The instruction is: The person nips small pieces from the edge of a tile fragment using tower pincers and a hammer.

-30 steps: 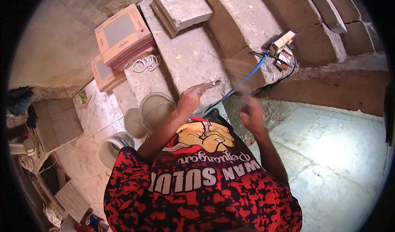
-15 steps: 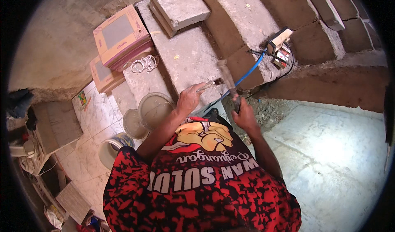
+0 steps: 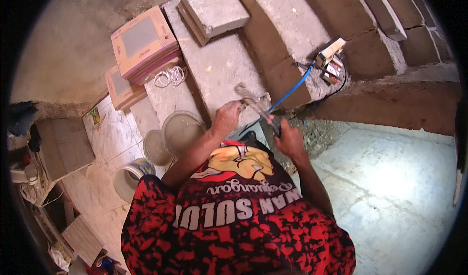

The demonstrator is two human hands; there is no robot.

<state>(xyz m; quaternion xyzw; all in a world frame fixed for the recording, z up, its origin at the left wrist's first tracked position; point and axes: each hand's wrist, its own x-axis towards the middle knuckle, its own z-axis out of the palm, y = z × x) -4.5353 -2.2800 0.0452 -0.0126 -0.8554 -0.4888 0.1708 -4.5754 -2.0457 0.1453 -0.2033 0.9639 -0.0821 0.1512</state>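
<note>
My right hand (image 3: pixel 291 139) is closed around the dark grip of a hammer (image 3: pixel 254 102). The hammer's head, smeared by motion, is up and left of the grip, just above my left hand (image 3: pixel 227 119). The fingers of my left hand are closed on a thin metal rod (image 3: pixel 247 103), chisel-like and partly covered by the hammer. Both hands are over the near end of a rough concrete step (image 3: pixel 229 65). A blue cable (image 3: pixel 295 86) runs from close to the hammer toward a small box-shaped device (image 3: pixel 330 55) on the step above.
Stacked tile boxes (image 3: pixel 141 41) and a coil of pale cord (image 3: pixel 170 76) are at the left. Two round mortar containers (image 3: pixel 183 131) and a bucket (image 3: pixel 127 182) stand nearer me. A concrete block (image 3: pixel 214 9) lies farther up. At the right, the pale floor (image 3: pixel 385 177) lies lower.
The hammer has swung left, its head now closer to my left hand. My right hand has shifted slightly left. My left hand stays nearly in place.
</note>
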